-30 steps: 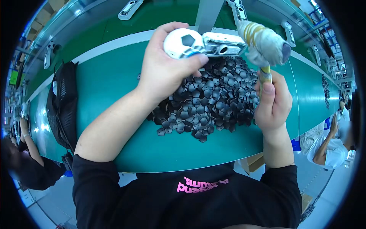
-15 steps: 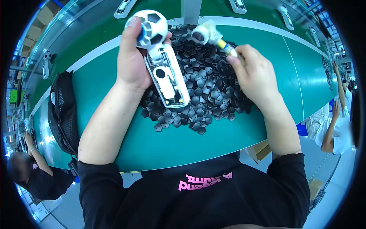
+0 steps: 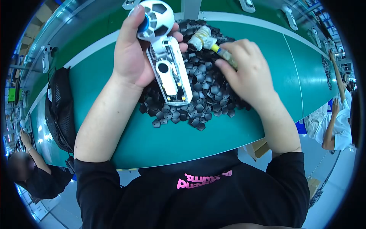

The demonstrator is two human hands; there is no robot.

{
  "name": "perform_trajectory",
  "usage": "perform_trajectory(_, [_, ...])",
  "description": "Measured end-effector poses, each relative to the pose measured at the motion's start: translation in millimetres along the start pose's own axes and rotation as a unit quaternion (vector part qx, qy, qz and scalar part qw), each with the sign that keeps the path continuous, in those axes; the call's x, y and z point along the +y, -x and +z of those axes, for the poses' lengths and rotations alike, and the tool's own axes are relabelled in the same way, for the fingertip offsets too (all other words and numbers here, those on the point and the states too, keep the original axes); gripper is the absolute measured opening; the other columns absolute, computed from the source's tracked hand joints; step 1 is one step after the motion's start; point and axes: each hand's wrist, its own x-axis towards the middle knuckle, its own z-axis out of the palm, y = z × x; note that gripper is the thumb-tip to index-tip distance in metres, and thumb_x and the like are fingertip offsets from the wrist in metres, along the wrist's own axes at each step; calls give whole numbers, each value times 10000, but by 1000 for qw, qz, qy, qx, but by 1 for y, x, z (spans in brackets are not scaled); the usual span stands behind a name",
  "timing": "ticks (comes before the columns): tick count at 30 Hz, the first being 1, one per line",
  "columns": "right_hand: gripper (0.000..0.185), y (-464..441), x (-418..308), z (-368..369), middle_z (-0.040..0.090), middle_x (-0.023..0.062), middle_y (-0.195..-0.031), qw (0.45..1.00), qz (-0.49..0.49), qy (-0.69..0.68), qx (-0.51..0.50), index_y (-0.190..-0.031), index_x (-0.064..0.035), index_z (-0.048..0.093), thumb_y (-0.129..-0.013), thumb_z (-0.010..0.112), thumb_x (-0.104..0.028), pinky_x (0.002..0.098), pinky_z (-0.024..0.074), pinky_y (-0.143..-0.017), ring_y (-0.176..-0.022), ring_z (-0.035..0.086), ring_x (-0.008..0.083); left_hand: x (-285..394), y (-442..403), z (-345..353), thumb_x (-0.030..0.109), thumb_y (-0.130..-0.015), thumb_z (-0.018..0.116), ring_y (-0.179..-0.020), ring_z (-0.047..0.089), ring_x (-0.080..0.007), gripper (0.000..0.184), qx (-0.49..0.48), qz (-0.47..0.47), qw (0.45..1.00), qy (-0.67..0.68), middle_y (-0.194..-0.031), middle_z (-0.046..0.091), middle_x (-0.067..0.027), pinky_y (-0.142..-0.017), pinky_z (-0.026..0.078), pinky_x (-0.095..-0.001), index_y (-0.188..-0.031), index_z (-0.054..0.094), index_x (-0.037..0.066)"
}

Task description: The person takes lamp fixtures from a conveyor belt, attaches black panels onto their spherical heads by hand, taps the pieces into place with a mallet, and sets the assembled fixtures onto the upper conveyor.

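My left hand [image 3: 131,57] is wrapped around a white device [image 3: 171,78] with a round, football-patterned head of white and black panels. The device's long body hangs down toward me, its inner parts exposed. In my right hand [image 3: 248,70] is a hammer [image 3: 201,38], its head wrapped in whitish material and a yellow band on the handle. The hammer head is to the right of the device, apart from it. Below both hands spreads a heap of black pentagonal pieces [image 3: 207,86], partly hidden by the device and my right hand.
The green table [image 3: 183,145] carries the heap. A black mesh bag [image 3: 61,108] lies at the left. Similar white devices [image 3: 289,17] stand along the line beyond the table's far edge. Other people [image 3: 335,114] work at the right and at the far left.
The hammer has swung down and slightly left, and my right hand has moved left with it. My left hand and the device have shifted slightly up and right.
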Motion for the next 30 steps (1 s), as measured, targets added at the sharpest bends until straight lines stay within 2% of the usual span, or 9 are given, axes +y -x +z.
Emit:
perform_trajectory(3, [265,-2,-15,0,639,101,-985,996,-62,-68,2,-1048,-53,704,-818,775,-162,407,515,-802,-938,621,298,6,4,7,575,-974,536,-808,724,-244,600,-37,23,997,-65,-990,719,-154,-698,613,-387,-1098,651,-1])
perform_trajectory(6, [233,4,-25,10,647,82,-959,988,-83,-112,-64,-994,-60,729,-774,790,-108,395,513,-798,-900,625,272,11,12,16,596,-952,550,-918,705,-292,747,-163,14,981,-104,-1108,660,-197,-838,616,-417,-1363,486,-24])
perform_trajectory(10, [197,6,-17,15,655,66,-922,978,-98,-165,-82,-952,-62,735,-762,785,-64,386,512,-789,-881,630,269,0,21,40,650,-929,537,-765,728,-337,725,-77,99,988,-94,-962,706,-195,-689,629,-444,-1267,576,9])
perform_trajectory(14, [184,3,-15,5,659,56,-897,964,-117,-226,-82,-903,-56,726,-736,796,-24,381,518,-747,-833,638,272,0,34,51,658,-903,573,-805,736,-357,812,6,124,945,-301,-1015,701,-213,-670,634,-446,-1368,494,-2])
perform_trajectory(19, [180,1,-13,-7,663,62,-910,946,-142,-289,-36,-855,-48,700,-716,807,-7,373,525,-701,-803,645,258,20,42,65,677,-852,642,-821,739,-366,858,-25,114,934,-337,-1070,695,-223,-713,636,-453,-1374,499,11])
perform_trajectory(22, [209,0,-12,-10,674,86,-935,927,-212,-303,66,-859,-49,680,-710,812,14,368,533,-683,-803,658,256,31,53,80,523,-903,650,-941,704,-290,716,-122,179,823,-525,-1136,664,-188,-846,597,-390,-1338,527,-33])
perform_trajectory(23, [209,1,-11,-11,674,86,-935,927,-209,-303,68,-859,-49,680,-710,812,14,368,533,-683,-803,658,256,34,51,80,523,-903,650,-941,704,-290,716,-124,177,823,-525,-1136,664,-188,-846,597,-390,-1338,527,-33])
perform_trajectory(26, [258,2,-12,-24,682,110,-961,925,-238,-277,107,-909,-54,663,-713,811,25,367,536,-709,-821,667,266,36,45,68,382,-786,785,-956,700,-272,657,-222,329,584,-708,-1121,675,-162,-842,570,-361,-1258,605,-38])
perform_trajectory(30, [286,8,-11,-27,711,126,-921,912,-233,-316,122,-908,-38,705,-656,822,31,325,559,-688,-820,695,246,18,26,49,247,-659,845,-936,697,-267,598,-259,375,510,-730,-1077,682,-150,-823,547,-343,-1162,666,-22])
